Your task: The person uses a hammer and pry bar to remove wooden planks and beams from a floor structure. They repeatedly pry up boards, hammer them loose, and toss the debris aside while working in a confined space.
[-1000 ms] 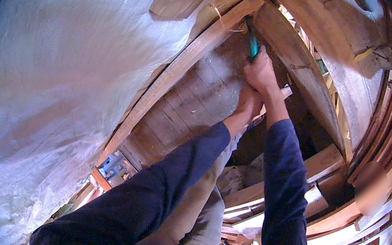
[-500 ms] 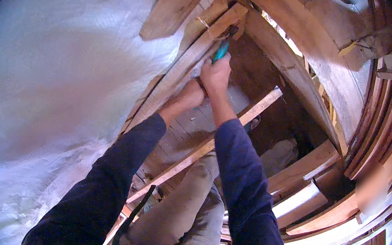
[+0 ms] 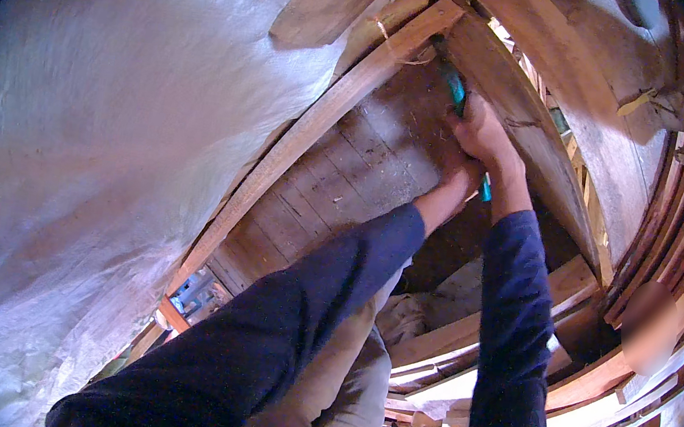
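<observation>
My right hand point(image 3: 488, 133) is closed around the teal handle point(image 3: 457, 89) of a long tool. A second bit of teal shows just below the hands; the tool's far end sits in shadow by the corner of the boards and its kind cannot be made out. My left hand point(image 3: 462, 167) is pressed close below and left of the right hand, fingers partly hidden, apparently wrapped on the same tool. Left of both hands runs a slanting wooden beam point(image 3: 309, 133). On the right a wide rough board point(image 3: 525, 116) slopes down from the same corner.
Whitish plastic sheeting point(image 3: 128, 145) covers the left side. Dusty planks point(image 3: 321, 177) lie below the hands. Stacked boards point(image 3: 669, 228) stand at the right, with more lumber point(image 3: 590, 415) lower down. A cut board end point(image 3: 316, 5) juts out above the beam.
Both hands have moved right with the teal-handled tool, away from the slanting beam toward the right-hand board. The slim batten that crossed below my arms is now largely out of sight.
</observation>
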The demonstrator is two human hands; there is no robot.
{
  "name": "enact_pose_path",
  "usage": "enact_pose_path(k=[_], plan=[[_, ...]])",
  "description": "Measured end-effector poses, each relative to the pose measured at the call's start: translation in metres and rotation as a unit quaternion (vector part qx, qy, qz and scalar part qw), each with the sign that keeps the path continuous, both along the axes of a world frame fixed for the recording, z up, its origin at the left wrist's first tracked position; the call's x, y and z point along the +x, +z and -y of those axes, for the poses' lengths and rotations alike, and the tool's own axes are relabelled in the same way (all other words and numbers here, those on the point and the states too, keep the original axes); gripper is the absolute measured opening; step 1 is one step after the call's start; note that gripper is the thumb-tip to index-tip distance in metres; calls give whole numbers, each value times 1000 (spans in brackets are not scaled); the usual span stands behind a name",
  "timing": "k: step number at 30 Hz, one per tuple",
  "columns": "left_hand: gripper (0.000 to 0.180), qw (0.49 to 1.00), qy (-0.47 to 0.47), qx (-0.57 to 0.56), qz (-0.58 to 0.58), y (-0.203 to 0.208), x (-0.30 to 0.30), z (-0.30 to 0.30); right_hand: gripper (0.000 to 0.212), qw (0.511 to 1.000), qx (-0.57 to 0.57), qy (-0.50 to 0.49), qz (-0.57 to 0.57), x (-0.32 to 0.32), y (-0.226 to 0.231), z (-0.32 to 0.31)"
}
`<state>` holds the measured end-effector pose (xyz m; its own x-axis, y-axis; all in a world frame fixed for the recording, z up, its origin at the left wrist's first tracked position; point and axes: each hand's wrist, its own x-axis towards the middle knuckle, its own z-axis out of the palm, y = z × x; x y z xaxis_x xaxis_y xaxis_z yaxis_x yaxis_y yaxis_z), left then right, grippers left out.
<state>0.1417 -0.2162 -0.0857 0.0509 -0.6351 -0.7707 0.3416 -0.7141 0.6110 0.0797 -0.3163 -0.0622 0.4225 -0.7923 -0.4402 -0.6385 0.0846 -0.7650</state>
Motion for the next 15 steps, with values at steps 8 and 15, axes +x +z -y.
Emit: enact_pose_path(k=[8,15], plan=[[29,970,-99,-7,222,12,47,-3,44,967,-63,-244,48,52,-17,-31],[33,886,-346,58,303,56,168,19,38,875,88,-462,116,141,39,-30]])
